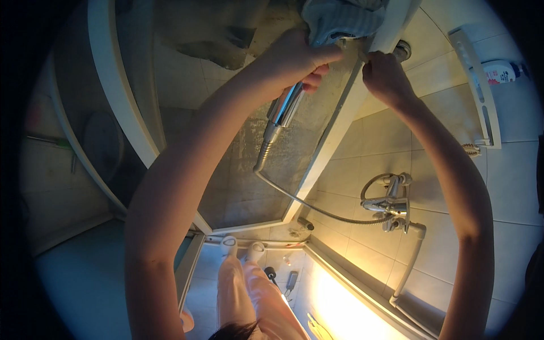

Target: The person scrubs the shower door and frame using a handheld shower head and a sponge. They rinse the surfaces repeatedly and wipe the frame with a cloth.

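My left hand (304,57) is wrapped around the chrome handle of a hand shower (285,106). Its metal hose (323,210) hangs from the handle and runs to a wall-mounted mixer tap (389,204). Just past my left fingers is a striped grey-blue cloth (346,19), which hides much of what lies behind it. My right hand (384,76) has its fingers curled beside the white frame (335,127) of a glass shower panel (263,170). Whether it grips the frame or something small is hidden.
A white wall shelf (478,93) on the right holds a bottle (499,72) that bears writing. Pipework (410,267) runs down the tiled wall. Pale slippers (229,244) are on my feet at the shower sill. A small grey device (291,280) lies on the floor.
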The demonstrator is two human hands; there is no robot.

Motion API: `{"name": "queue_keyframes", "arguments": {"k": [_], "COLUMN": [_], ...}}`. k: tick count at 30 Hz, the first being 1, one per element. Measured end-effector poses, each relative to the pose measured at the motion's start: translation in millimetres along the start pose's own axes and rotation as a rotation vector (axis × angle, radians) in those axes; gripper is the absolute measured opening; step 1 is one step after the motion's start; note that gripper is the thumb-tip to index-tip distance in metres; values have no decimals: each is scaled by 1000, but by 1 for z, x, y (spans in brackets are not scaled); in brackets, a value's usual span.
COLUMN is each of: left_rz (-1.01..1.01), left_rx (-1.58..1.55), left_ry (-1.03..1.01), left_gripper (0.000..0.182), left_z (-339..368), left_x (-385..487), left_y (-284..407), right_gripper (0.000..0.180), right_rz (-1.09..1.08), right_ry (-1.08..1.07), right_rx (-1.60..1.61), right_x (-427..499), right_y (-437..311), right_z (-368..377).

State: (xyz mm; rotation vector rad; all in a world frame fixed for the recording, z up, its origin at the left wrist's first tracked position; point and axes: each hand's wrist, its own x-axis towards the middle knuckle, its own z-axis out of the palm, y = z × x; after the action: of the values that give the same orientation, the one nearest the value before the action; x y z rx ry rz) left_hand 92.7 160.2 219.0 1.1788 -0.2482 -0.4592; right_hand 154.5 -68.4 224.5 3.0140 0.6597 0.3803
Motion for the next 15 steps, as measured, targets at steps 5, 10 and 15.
{"name": "queue_keyframes", "arguments": {"k": [5,10,15], "left_rz": [10,32,70], "left_rx": [-45,-66,-89], "left_ry": [20,2,-13], "left_gripper": [37,35,34], "left_z": [9,8,5], "left_x": [-1,-1,4], "left_y": [5,9,11], "right_gripper": [23,24,20], "right_rz": [-20,209,82], "right_ry": [-107,-92,-98], "right_rx": [-111,0,-214], "right_x": [4,12,8], "right_y": [12,-13,-13], "right_z": [-3,-25,-10]}}
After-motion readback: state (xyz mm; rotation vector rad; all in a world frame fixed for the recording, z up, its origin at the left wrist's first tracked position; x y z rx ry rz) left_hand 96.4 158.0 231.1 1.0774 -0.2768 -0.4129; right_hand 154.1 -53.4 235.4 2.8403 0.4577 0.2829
